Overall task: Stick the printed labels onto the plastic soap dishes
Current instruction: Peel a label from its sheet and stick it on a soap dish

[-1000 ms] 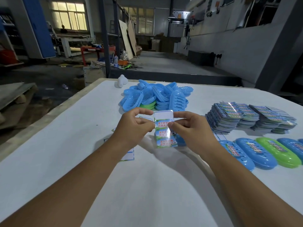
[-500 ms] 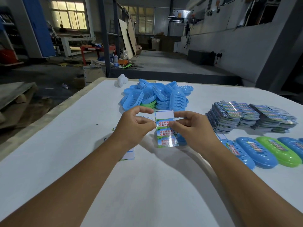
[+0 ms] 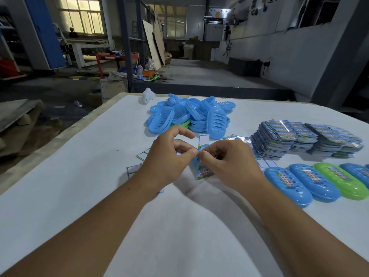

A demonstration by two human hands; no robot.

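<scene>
A: Item one, label strip (image 3: pixel 203 156). Location?

B: Held above the bench (image 3: pixel 79 176), between both hands. Left hand (image 3: pixel 169 156) pinches it thumb to forefinger near the middle; right hand (image 3: pixel 225 162) pinches the same spot from the other side, fingers curled in. Blank white backing shows at the strip's top, one printed label at the bottom.

A: Risk on that item?

B: Likely a peel in progress. A label lifted too fast could tear, curl onto itself or stick to a fingertip. The pinch point is hidden, so how far it has lifted cannot be told.

A: Item two, dishes.

B: Unlabelled heap of soap dishes (image 3: pixel 187 116), far centre, mostly blue, some green beneath. Labelled row (image 3: pixel 319 182) at right, blue and green, lying side by side.

A: Risk there?

B: No dish sits under the hands. A freed label must travel to one, and may catch on the spent backings (image 3: pixel 142 155) lying near the left wrist.

A: Item three?

B: Label stacks (image 3: pixel 299 138), right rear, leaning unevenly. A careless reach could topple them.
</scene>
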